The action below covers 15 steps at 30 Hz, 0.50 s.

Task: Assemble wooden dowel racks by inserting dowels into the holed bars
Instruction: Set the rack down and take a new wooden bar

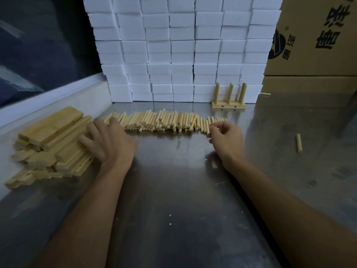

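pickup is the step, i judge: left hand (108, 141) lies flat, fingers spread on the bars (52, 144), right hand (226, 136) curls over dowels (164, 121), grip unclear; lift 1 bar cleanly.

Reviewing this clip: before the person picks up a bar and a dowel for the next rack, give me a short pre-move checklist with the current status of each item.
1. Bars within reach: ok. The left hand rests on the bar pile.
2. Dowels within reach: ok. The right hand is at the right end of the dowel row.
3. Dowel in a grip: cannot tell. The right fingers curl at the row's end; contact is unclear.
4. Bar in a grip: not ok. The left fingers lie spread, none curled round a bar.
5. Finished rack out of the way: ok. It stands by the white blocks.
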{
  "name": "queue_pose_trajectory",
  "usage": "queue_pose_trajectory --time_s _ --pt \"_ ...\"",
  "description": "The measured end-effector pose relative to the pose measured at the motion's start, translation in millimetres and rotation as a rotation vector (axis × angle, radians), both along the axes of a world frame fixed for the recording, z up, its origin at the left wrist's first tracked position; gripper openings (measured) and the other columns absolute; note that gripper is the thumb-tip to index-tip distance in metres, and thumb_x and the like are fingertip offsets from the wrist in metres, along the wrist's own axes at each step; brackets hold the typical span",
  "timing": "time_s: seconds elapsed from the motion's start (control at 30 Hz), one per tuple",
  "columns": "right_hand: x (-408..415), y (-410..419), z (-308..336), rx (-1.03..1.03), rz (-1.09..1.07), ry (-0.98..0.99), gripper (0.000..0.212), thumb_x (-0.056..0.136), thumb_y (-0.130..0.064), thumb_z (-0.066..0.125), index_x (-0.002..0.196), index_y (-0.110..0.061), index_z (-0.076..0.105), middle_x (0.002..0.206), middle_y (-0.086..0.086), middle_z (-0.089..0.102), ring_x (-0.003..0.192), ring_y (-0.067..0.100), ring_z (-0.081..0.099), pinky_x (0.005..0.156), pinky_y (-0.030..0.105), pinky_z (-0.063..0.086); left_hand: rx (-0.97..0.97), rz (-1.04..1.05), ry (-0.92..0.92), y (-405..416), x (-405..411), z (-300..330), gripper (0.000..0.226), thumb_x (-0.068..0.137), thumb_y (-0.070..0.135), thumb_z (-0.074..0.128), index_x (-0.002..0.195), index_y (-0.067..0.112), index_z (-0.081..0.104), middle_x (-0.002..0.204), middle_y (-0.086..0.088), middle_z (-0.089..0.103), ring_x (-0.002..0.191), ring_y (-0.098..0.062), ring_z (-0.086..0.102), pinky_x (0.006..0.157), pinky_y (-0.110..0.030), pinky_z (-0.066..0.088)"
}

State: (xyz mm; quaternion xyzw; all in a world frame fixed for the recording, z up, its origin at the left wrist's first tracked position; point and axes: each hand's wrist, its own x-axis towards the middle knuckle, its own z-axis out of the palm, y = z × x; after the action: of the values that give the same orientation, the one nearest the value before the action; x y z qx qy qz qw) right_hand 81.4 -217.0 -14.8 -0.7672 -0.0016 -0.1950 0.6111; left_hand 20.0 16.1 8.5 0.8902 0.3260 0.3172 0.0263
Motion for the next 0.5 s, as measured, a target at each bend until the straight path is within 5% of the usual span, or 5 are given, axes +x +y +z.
queue_pose_trajectory --time_s 0.5 --pt "-5.4 -0.3 4.2 0.053 0.034 0.035 0.018 0.089 -0.009 0.057 0.081 -0.022 0.066 0.077 0.000 0.069 0.073 0.015 0.066 0.061 0.025 0.056 -0.030 0.103 -0.058 19.6 -2.4 4.9 0.029 0.079 0.005 0.069 0.107 0.011 0.065 0.121 -0.023 0.058 0.118 -0.040 0.042 0.101 -0.049 0.028"
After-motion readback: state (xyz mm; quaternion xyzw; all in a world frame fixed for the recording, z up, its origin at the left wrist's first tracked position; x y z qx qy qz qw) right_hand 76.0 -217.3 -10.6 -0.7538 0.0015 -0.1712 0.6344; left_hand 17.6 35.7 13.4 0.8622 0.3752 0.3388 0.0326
